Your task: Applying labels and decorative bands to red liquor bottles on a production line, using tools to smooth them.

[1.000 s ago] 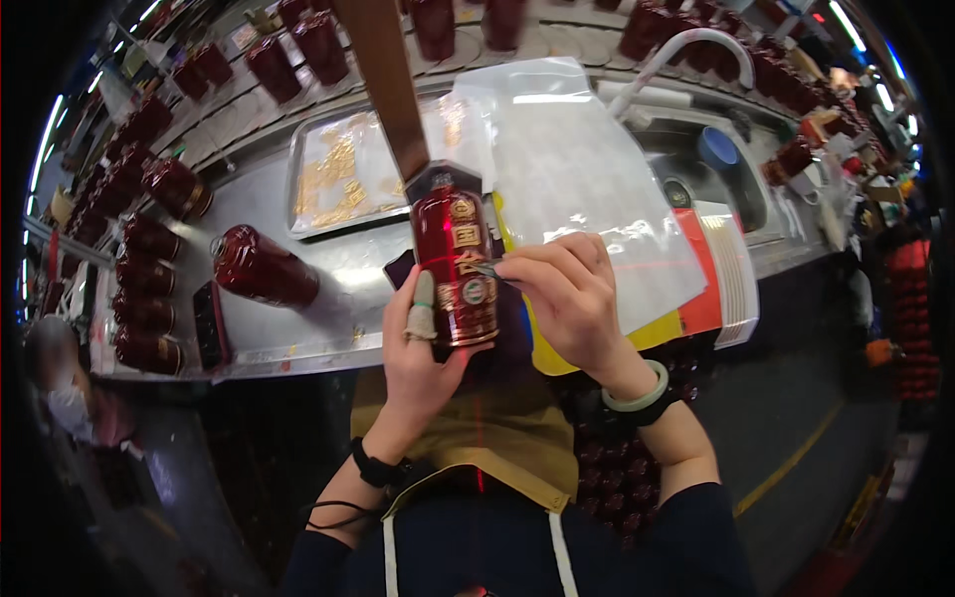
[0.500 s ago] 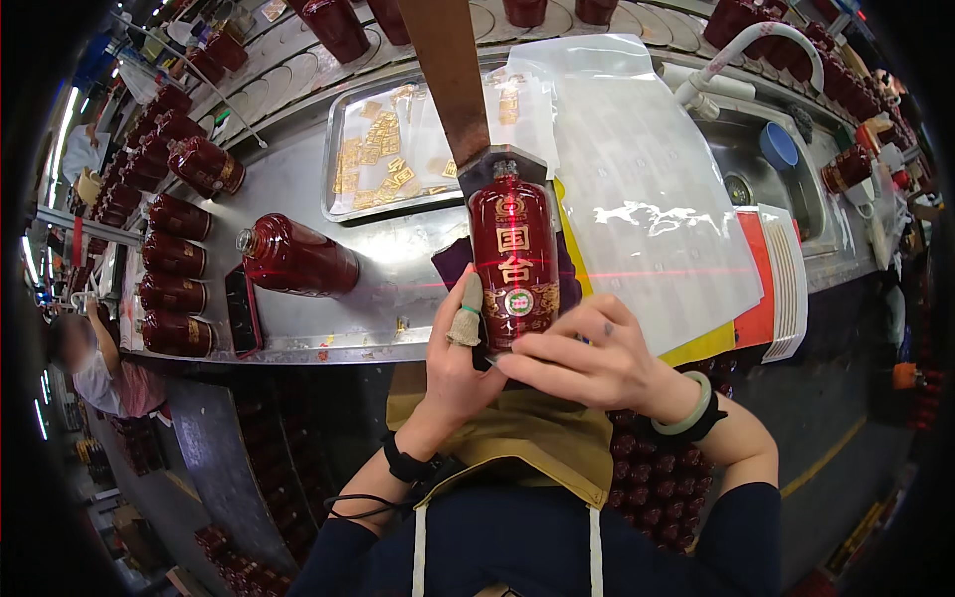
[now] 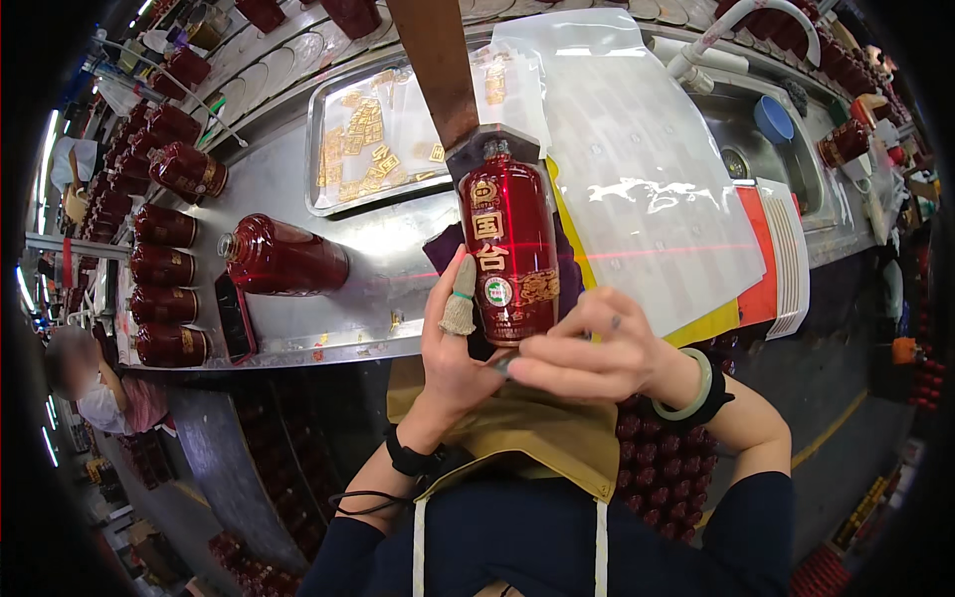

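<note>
A dark red glass bottle (image 3: 509, 239) with raised gold characters and a round green-and-white emblem lies with its neck away from me, on a dark purple cloth (image 3: 569, 269) over a support. My left hand (image 3: 450, 358) grips its lower left side, a knitted finger cover (image 3: 458, 310) on one finger and the thumb near the base. Just off the base on the right, my right hand (image 3: 597, 353) has its fingers pinched together. A small greyish bit shows at its fingertips, too small to name. Thin red light lines cross the bottle.
At left, another red bottle (image 3: 284, 256) lies near a dark phone-like object (image 3: 236, 318). A metal tray (image 3: 323, 204) holds gold label pieces. Translucent sheets (image 3: 637, 189) cover the right of the bench, beside a sink (image 3: 811, 194). A brown upright bar (image 3: 435, 70) stands behind the bottle.
The bottle has turned about its length, so its gold characters and emblem sit further left. My right fingers have drawn slightly down from its base. The whole view has shifted a little.
</note>
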The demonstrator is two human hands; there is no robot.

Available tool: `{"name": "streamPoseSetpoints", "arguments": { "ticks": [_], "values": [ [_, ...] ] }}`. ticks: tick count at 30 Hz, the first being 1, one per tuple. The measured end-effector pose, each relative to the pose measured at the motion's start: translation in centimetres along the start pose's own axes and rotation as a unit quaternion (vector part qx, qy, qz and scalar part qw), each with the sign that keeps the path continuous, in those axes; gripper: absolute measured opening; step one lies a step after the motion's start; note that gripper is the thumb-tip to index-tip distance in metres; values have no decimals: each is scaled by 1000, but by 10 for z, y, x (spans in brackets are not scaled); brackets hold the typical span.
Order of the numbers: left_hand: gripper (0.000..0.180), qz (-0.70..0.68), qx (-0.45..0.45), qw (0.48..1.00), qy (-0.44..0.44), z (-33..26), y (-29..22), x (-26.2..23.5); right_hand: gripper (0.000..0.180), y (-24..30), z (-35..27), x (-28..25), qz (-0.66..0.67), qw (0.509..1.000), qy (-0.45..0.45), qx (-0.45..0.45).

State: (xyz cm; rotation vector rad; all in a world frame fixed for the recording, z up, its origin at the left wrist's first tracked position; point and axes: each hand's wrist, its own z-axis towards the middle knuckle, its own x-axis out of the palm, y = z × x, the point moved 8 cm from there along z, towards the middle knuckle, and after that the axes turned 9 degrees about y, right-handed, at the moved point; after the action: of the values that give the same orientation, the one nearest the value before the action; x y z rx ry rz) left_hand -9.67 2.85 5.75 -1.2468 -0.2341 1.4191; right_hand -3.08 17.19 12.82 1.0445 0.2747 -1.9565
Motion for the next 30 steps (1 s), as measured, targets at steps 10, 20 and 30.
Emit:
{"name": "streamPoseSetpoints", "arguments": {
  "ticks": [10, 20, 30],
  "values": [
    [84, 60, 0, 998, -6, -3, -3, -5, 29, 4, -1, -4, -46, 996, -23, 67],
    [63, 301, 61, 951, 32, -2, -38, 11, 25, -45, -48, -19, 119, 907, -192, 355],
    [76, 258, 21, 964, 52, -1, -41, 13, 18, -64, -46, -12, 159, 823, -246, 486]
  ]
}}
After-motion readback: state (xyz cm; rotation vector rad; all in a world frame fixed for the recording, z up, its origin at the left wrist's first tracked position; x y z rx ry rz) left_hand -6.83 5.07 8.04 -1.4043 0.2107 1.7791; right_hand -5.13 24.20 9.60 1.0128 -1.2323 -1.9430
